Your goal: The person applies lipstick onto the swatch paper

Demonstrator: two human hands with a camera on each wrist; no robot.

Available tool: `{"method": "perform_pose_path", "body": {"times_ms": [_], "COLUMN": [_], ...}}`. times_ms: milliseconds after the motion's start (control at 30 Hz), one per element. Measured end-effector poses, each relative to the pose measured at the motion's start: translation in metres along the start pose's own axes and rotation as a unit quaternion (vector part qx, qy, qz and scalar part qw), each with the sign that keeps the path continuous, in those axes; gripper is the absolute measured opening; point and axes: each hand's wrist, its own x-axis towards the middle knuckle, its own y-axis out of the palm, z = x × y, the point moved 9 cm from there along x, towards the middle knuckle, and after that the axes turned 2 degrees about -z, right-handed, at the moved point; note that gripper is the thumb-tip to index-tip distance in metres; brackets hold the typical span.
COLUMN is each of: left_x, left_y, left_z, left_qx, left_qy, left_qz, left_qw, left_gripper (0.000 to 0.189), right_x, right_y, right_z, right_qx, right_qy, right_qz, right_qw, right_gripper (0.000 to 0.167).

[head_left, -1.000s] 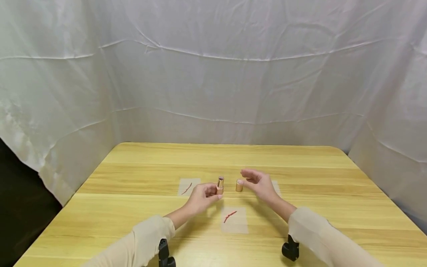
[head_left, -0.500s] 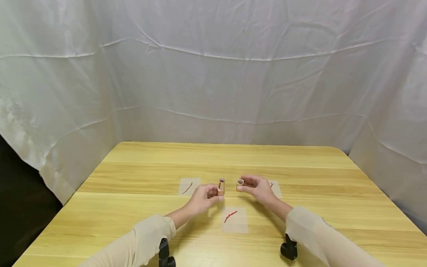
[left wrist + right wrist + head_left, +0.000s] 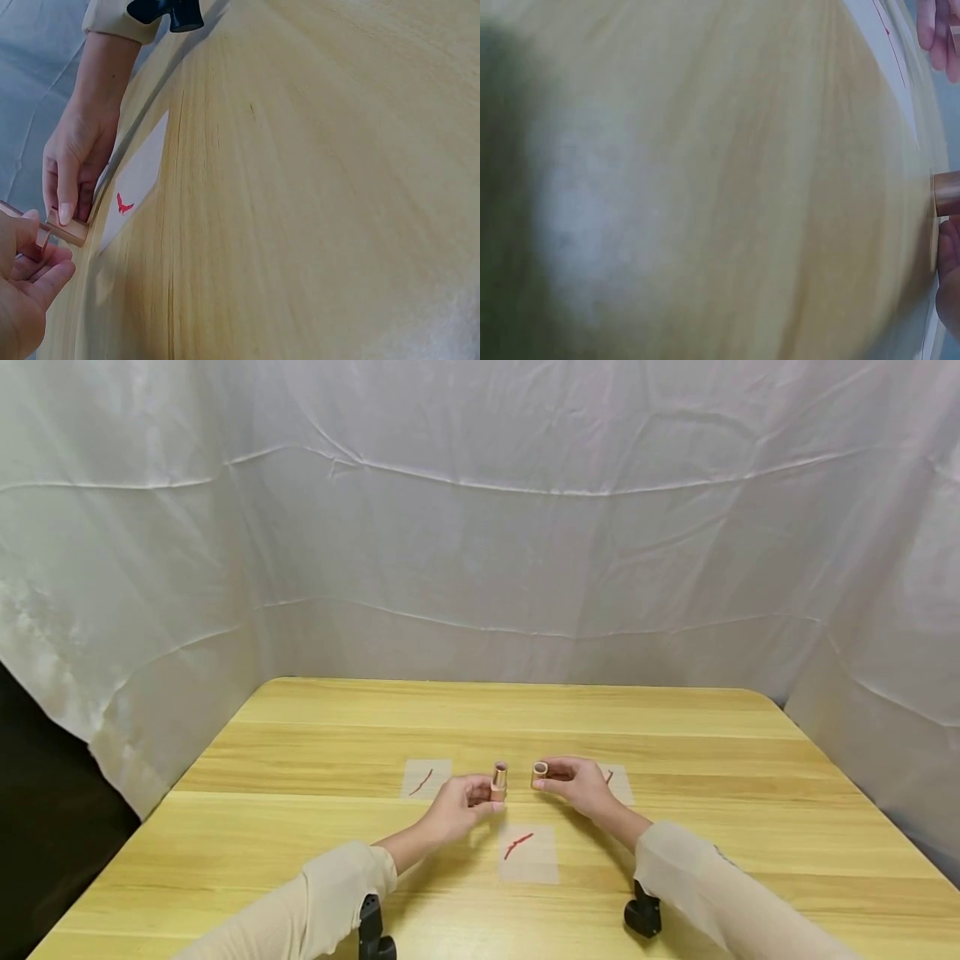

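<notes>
My left hand [image 3: 452, 808] holds a gold lipstick tube [image 3: 498, 783] upright between thumb and fingers, its hollow top facing up. No colour bullet shows above the rim. To its right, my right hand [image 3: 585, 785] pinches the lipstick's gold cap [image 3: 539, 775], open end up. A small gap separates tube and cap in the head view. In the left wrist view, the cap [image 3: 71, 231] is under my right thumb and fingers, close over the table. The right wrist view catches the cap [image 3: 946, 195] only at its right edge.
Three thin pale paper squares lie on the wooden table [image 3: 300, 843], each with a red stroke: a left one [image 3: 426, 779], a near one [image 3: 528, 855] and a right one [image 3: 617, 784] partly behind my right hand. A white curtain [image 3: 480, 568] surrounds the table.
My right fingers have come down and closed round the cap, and its open end now shows. The left hand with the tube has shifted very slightly right.
</notes>
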Motion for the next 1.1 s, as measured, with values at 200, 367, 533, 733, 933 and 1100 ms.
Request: {"method": "perform_pose_path", "body": {"times_ms": [200, 367, 533, 733, 933, 1100], "left_x": [0.002, 0.001, 0.001, 0.002, 0.003, 0.005], "left_y": [0.001, 0.001, 0.000, -0.002, -0.003, -0.005], "left_z": [0.007, 0.006, 0.006, 0.009, 0.010, 0.006], "left_qx": [-0.005, -0.012, -0.016, -0.037, -0.043, -0.030], "left_qy": [-0.036, -0.042, -0.049, -0.063, -0.061, -0.045], "left_qz": [-0.006, -0.011, -0.015, -0.022, -0.026, -0.024], "left_qw": [0.9993, 0.9990, 0.9986, 0.9971, 0.9969, 0.9982], "left_gripper": [0.024, 0.026, 0.028, 0.036, 0.030, 0.028], "right_x": [0.001, 0.001, 0.000, -0.002, -0.005, -0.009], "right_y": [0.000, 0.001, -0.001, -0.006, -0.010, -0.014], "right_z": [0.001, 0.003, 0.005, 0.013, 0.027, 0.036], "right_qx": [-0.019, -0.020, -0.032, -0.027, -0.007, -0.001], "right_qy": [0.000, -0.004, -0.007, -0.003, -0.019, -0.030], "right_qz": [-0.013, -0.015, -0.020, -0.025, -0.008, 0.001], "right_qw": [0.9997, 0.9997, 0.9993, 0.9993, 0.9998, 0.9996], "right_gripper": [0.033, 0.029, 0.027, 0.025, 0.025, 0.028]}}
